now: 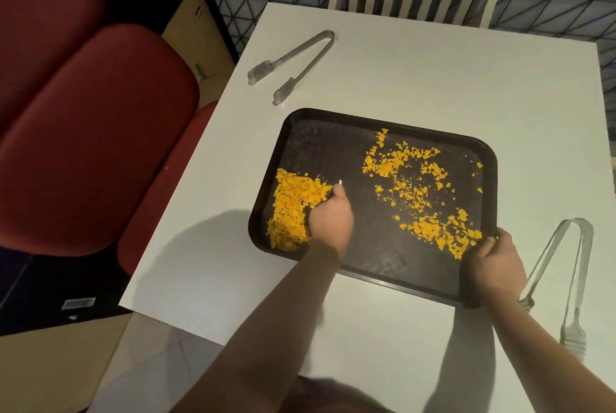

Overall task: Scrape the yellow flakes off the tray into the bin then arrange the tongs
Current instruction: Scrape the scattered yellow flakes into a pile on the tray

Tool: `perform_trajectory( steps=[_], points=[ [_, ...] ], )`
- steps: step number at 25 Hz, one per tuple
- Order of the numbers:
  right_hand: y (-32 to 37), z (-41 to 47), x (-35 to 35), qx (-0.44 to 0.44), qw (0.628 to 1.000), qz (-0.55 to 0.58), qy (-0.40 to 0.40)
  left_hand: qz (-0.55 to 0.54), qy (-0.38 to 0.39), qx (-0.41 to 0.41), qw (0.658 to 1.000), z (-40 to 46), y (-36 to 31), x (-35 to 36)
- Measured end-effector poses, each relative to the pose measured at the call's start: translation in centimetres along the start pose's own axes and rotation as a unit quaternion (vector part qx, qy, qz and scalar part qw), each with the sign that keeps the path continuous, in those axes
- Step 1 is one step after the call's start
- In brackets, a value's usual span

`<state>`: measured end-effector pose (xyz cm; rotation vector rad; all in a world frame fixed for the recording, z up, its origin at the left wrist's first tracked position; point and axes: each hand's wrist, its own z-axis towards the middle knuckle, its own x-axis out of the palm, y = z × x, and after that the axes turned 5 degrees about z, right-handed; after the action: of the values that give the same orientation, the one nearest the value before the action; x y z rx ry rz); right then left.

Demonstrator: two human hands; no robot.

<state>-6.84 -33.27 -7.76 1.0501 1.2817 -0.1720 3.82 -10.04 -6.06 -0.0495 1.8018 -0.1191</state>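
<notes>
Yellow flakes (293, 209) lying heaped at tray's left end; looser scatter (423, 186) sitting across tray's right half. Tray (333, 142) resting on desk (433, 72).
Left hand (330, 216) pressing edge-on against heap, fingers hidden, so cannot tell curled or straight.
Right hand (493, 262) gripping tray's near right corner.
Advice: sweeping low, steadying tray, gathering right scatter toward heap.
Bin not showing.
Two tongs lying off tray: one (293, 62) beyond far left corner, one (563, 276) right of it.

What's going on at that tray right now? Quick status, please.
Left hand pushing yellow flakes into a pile; right hand gripping the tray corner. Scattered flakes remain. Nothing blocking.
</notes>
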Motion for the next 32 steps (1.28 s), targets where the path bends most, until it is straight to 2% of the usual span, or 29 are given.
perform_trajectory(
  steps=[3,6,9,11,13,16,19,20,23,26,30,32],
  points=[
    [0.1,0.0,-0.2,0.007,1.000,0.006,0.013,0.000,0.012,-0.072,0.997,0.0,3.1,-0.1],
    [0.2,0.0,-0.3,0.020,0.999,0.016,0.021,0.022,-0.045,-0.124,0.991,-0.7,4.3,0.0],
    [0.2,0.1,-0.3,0.019,0.999,0.020,0.022,0.042,-0.079,-0.088,0.992,-0.5,1.2,0.5],
    [0.1,0.1,-0.3,0.019,0.999,0.021,0.020,0.024,-0.032,-0.046,0.998,-0.9,-1.5,1.2],
    [0.1,0.1,-0.3,0.019,0.999,0.018,0.021,0.024,-0.017,-0.034,0.999,-1.0,-2.6,1.6],
    [0.0,0.1,-0.2,0.028,0.999,0.014,0.021,0.061,-0.010,-0.077,0.995,-1.6,-0.4,1.3],
    [-0.2,0.1,0.0,0.030,0.999,0.013,0.020,0.099,-0.107,-0.118,0.982,-2.4,2.0,0.1],
    [-0.3,0.1,0.0,0.029,0.999,0.014,0.018,0.096,-0.115,-0.119,0.982,-2.5,2.3,-0.1],
    [-0.4,0.1,0.2,0.027,0.999,0.014,0.011,0.054,-0.051,-0.088,0.993,-1.1,0.1,0.2],
    [-0.6,0.2,0.4,0.024,1.000,0.010,0.008,0.024,-0.057,-0.052,0.997,1.2,-2.7,0.3],
    [-0.7,0.3,0.4,0.024,1.000,0.002,0.009,0.011,-0.040,-0.104,0.994,2.3,-1.3,-0.1],
    [-0.6,0.3,0.4,0.023,1.000,0.005,0.009,0.046,-0.063,-0.146,0.986,1.4,1.0,-0.4]
  ],
)
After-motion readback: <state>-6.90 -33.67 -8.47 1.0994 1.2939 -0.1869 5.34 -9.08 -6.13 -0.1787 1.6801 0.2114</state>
